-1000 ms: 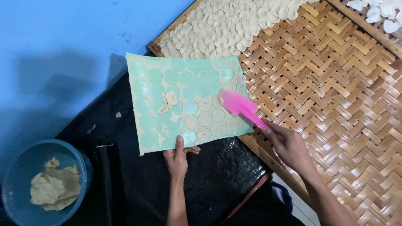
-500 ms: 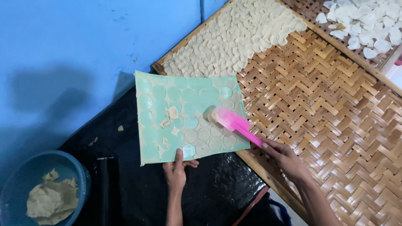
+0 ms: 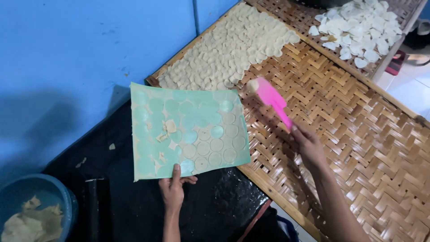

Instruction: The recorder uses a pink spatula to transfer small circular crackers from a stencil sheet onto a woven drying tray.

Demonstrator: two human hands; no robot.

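The left hand point(image 3: 172, 190) grips the near edge of a green mat point(image 3: 188, 130) dotted with dough rounds; the right hand point(image 3: 307, 143), fingers closed, holds a pink spatula point(image 3: 273, 101) over the woven tray point(image 3: 358, 134), beside rows of rounds point(image 3: 233, 49); a blue bowl point(image 3: 67, 201) sits left.

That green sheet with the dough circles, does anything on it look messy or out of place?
Yes. Near the left middle of the green sheet, a few torn dough scraps lie crumpled among the neat rounds. Small crumbs also sit on the black surface beside it.
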